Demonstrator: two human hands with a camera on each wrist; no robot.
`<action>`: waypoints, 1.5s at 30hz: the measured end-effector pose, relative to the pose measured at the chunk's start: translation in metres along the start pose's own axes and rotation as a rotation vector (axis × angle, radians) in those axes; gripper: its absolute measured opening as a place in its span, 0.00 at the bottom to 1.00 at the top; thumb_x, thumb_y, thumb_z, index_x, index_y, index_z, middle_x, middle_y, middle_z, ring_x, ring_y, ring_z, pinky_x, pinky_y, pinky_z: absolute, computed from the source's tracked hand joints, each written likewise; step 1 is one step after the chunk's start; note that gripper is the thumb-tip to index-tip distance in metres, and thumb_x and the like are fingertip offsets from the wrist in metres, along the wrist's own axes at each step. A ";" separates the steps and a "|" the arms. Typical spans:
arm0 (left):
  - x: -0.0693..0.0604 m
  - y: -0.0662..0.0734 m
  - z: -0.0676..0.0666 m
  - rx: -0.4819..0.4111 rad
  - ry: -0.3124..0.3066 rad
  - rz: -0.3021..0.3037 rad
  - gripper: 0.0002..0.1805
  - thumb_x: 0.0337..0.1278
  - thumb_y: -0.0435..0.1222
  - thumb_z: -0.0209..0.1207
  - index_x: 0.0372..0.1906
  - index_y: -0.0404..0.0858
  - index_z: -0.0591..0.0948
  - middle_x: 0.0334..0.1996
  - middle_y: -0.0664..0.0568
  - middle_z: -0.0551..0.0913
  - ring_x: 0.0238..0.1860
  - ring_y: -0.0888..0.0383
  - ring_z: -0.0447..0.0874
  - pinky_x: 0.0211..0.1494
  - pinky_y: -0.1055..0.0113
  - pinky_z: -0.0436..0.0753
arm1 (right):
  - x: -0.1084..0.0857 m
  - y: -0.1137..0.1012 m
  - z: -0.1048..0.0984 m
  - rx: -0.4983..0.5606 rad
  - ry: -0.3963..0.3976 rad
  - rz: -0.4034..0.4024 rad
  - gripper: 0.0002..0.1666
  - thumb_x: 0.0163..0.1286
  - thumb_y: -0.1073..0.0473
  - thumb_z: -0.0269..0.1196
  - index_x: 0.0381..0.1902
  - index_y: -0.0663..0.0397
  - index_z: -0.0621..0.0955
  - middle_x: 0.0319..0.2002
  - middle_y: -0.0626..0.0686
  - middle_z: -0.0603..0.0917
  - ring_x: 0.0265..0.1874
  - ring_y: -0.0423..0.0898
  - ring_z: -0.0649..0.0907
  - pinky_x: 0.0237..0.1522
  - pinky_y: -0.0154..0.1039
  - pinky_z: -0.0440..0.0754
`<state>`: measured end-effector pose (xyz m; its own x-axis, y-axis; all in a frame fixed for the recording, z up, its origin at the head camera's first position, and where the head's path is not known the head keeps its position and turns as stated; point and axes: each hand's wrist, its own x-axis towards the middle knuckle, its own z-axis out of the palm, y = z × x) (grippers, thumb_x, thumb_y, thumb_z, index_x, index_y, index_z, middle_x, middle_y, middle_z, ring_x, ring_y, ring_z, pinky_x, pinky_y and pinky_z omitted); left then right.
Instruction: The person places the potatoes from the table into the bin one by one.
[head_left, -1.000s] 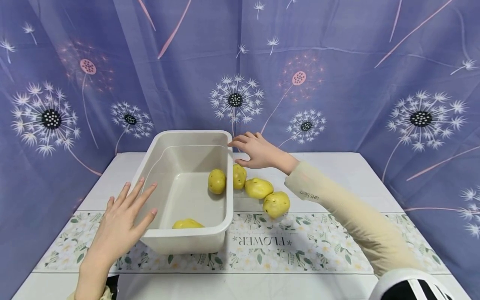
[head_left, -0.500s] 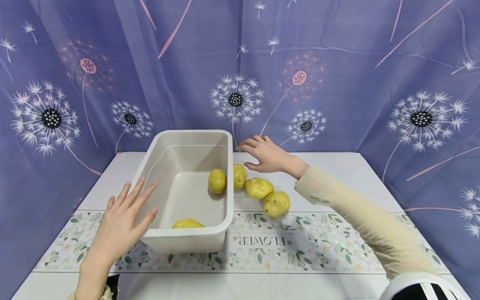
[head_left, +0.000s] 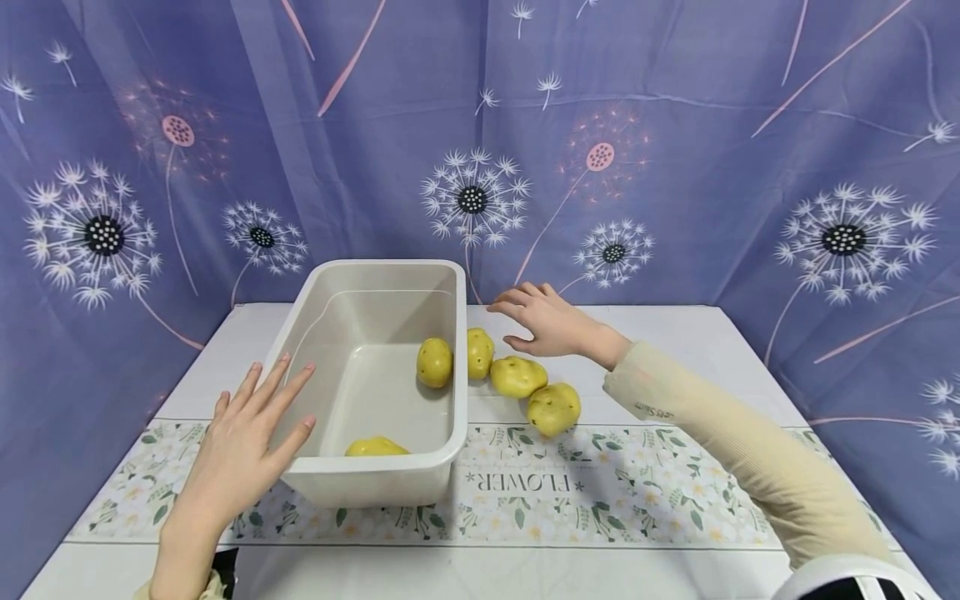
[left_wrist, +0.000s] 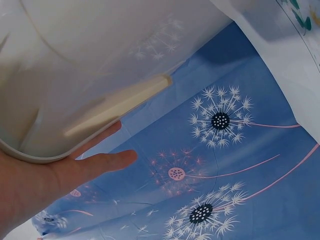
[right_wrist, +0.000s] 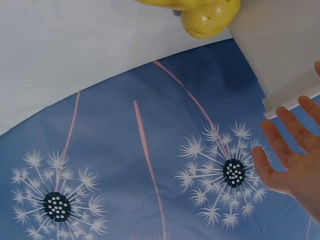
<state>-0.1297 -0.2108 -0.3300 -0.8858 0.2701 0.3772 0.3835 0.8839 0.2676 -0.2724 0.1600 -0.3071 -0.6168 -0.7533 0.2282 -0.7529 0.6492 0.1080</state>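
Upside down on the worktop (head_left: 525,575): "FLOWER" (head_left: 524,482)! The bin (head_left: 375,463) runs lengthwise near to far, two potatoes (head_left: 435,363) inside; three more (head_left: 518,377) sit right, the middle one lying left to right. Left grip (head_left: 238,454) spread wide at the left rim, right grip (head_left: 553,322) loosely bent, both empty.
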 end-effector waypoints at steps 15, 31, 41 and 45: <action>0.000 0.001 0.000 -0.004 0.001 -0.009 0.30 0.60 0.49 0.48 0.67 0.56 0.57 0.68 0.45 0.56 0.69 0.39 0.45 0.58 0.29 0.48 | -0.015 0.007 0.021 -0.047 -0.038 -0.001 0.28 0.58 0.49 0.59 0.56 0.50 0.72 0.54 0.55 0.75 0.47 0.52 0.72 0.40 0.48 0.69; 0.000 0.001 0.000 -0.003 0.005 -0.013 0.30 0.59 0.49 0.48 0.67 0.57 0.56 0.68 0.45 0.56 0.70 0.40 0.44 0.58 0.30 0.49 | -0.022 0.009 0.040 -0.038 -0.021 -0.003 0.28 0.56 0.49 0.61 0.55 0.51 0.73 0.52 0.54 0.76 0.49 0.53 0.73 0.42 0.49 0.71; 0.000 0.001 -0.001 -0.004 0.014 -0.013 0.30 0.59 0.49 0.49 0.67 0.56 0.58 0.68 0.45 0.57 0.69 0.40 0.45 0.59 0.30 0.49 | -0.024 0.010 0.049 -0.038 -0.050 0.010 0.29 0.56 0.47 0.60 0.55 0.51 0.74 0.51 0.53 0.78 0.46 0.51 0.74 0.41 0.48 0.71; 0.000 0.001 0.000 -0.004 0.014 -0.014 0.30 0.58 0.48 0.50 0.66 0.55 0.59 0.68 0.46 0.57 0.69 0.40 0.46 0.58 0.30 0.50 | -0.024 0.011 0.054 -0.045 -0.076 0.017 0.30 0.57 0.44 0.59 0.55 0.50 0.74 0.49 0.51 0.79 0.43 0.48 0.75 0.39 0.46 0.71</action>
<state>-0.1289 -0.2099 -0.3294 -0.8873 0.2527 0.3859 0.3725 0.8860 0.2762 -0.2783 0.1795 -0.3633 -0.6467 -0.7465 0.1562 -0.7317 0.6651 0.1489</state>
